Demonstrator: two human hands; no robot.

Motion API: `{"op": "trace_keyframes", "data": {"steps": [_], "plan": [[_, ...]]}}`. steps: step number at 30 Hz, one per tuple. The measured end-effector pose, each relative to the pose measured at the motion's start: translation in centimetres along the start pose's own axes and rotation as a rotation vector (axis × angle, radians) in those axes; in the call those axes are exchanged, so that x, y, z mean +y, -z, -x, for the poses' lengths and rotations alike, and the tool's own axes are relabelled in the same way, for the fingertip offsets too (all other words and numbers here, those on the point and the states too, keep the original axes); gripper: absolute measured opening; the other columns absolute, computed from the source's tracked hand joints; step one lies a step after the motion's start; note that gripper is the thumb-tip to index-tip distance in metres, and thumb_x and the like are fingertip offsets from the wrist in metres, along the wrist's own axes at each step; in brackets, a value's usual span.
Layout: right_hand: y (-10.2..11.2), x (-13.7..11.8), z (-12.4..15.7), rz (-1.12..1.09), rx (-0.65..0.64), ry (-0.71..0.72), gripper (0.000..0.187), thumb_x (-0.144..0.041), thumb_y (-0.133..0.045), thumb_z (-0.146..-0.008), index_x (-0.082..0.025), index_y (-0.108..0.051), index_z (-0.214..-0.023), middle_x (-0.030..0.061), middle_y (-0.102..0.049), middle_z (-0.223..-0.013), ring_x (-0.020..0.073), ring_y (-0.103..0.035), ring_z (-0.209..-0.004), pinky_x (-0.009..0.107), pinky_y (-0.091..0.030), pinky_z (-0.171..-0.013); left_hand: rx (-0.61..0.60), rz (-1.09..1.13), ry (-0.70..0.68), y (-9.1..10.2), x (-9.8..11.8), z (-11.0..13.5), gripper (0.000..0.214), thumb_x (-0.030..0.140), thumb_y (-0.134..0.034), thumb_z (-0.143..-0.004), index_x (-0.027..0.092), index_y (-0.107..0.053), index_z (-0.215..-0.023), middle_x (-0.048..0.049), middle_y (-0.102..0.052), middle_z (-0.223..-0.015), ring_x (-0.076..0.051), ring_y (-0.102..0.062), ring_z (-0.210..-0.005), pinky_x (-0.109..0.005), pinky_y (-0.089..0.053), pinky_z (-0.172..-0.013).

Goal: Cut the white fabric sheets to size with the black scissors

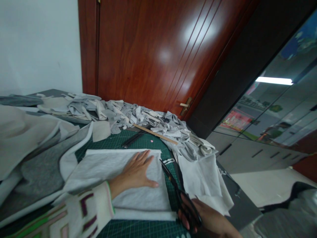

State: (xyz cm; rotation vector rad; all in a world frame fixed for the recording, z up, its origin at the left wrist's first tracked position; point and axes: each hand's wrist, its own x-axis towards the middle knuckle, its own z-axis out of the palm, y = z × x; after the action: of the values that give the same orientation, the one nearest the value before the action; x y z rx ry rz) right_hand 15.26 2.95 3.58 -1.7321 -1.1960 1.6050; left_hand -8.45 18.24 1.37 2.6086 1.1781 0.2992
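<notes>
Folded light grey fabric (pixel 106 165) lies across a green cutting mat (pixel 116 140). My left hand (pixel 135 170) rests flat on it with fingers spread, close to its right edge. In my right hand (pixel 198 213) is a pair of black scissors (pixel 177 190), gripped by the handles. Their blades point up and away, with the tips beside the fabric's upper right corner. A thin white strip of cloth (pixel 169 161) lies on the mat just right of the tips.
Heaped fabric scraps (pixel 136 114) line the table's far side. A wooden ruler (pixel 156 134) lies near a dark bar-like object (pixel 133 138) and a small pink piece (pixel 152 141). Larger grey cloth (pixel 47 165) is piled at left; white cloth (pixel 200 175) hangs at right.
</notes>
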Motion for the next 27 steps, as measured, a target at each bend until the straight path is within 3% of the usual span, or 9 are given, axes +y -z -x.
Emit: {"op": "trace_keyframes", "data": {"steps": [6, 11, 17, 23, 27], "plan": [[-0.6, -1.3, 0.8, -0.058, -0.011, -0.049, 0.079, -0.088, -0.052, -0.065, -0.012, -0.069, -0.073, -0.0001, -0.057, -0.057, 0.0056, -0.045, -0.048, 0.017, -0.031, -0.045, 0.007, -0.008, 0.002, 0.0, 0.0, 0.0, 0.116, 0.086, -0.056, -0.064, 0.013, -0.032, -0.151, -0.0189, -0.01, -0.16, -0.03, -0.008, -0.149, -0.048, -0.01, -0.12], [-1.0, -2.4, 1.1, 0.023, -0.031, -0.046, 0.085, -0.092, -0.048, -0.062, -0.01, -0.07, -0.075, 0.0009, -0.056, -0.059, 0.0063, -0.046, -0.05, 0.018, -0.032, -0.047, 0.013, -0.015, 0.001, 0.0, 0.2, 0.1, 0.115, 0.085, -0.055, -0.065, 0.012, -0.034, -0.15, -0.02, -0.013, -0.16, -0.03, -0.009, -0.149, -0.046, -0.009, -0.12], [-0.9, -2.3, 1.2, 0.009, -0.07, -0.029, 0.081, -0.088, -0.047, -0.069, -0.011, -0.07, -0.081, 0.0017, -0.058, -0.065, 0.0076, -0.049, -0.057, 0.019, -0.033, -0.052, 0.038, -0.006, -0.008, -0.4, 0.0, -0.2, 0.117, 0.088, -0.053, -0.063, 0.011, -0.036, -0.149, -0.019, -0.015, -0.161, -0.033, -0.011, -0.149, -0.048, -0.01, -0.119], [-1.3, -2.2, 0.6, -0.104, -0.018, -0.043, 0.075, -0.085, -0.056, -0.065, -0.012, -0.068, -0.076, 0.0011, -0.057, -0.063, 0.0103, -0.05, -0.061, 0.02, -0.033, -0.053, 0.044, 0.008, -0.013, -0.9, -0.3, -0.4, 0.118, 0.088, -0.055, -0.062, 0.013, -0.034, -0.15, -0.0187, -0.015, -0.161, -0.033, -0.01, -0.149, -0.048, -0.007, -0.12], [-1.9, -2.2, -0.1, -0.131, -0.002, -0.003, 0.07, -0.08, -0.055, -0.073, -0.011, -0.068, -0.076, 0.0003, -0.056, -0.061, 0.0097, -0.049, -0.059, 0.021, -0.03, -0.052, 0.043, 0.014, -0.009, -1.1, -0.4, -0.4, 0.117, 0.087, -0.057, -0.061, 0.015, -0.034, -0.15, -0.0175, -0.015, -0.162, -0.032, -0.01, -0.149, -0.048, -0.007, -0.12]]}}
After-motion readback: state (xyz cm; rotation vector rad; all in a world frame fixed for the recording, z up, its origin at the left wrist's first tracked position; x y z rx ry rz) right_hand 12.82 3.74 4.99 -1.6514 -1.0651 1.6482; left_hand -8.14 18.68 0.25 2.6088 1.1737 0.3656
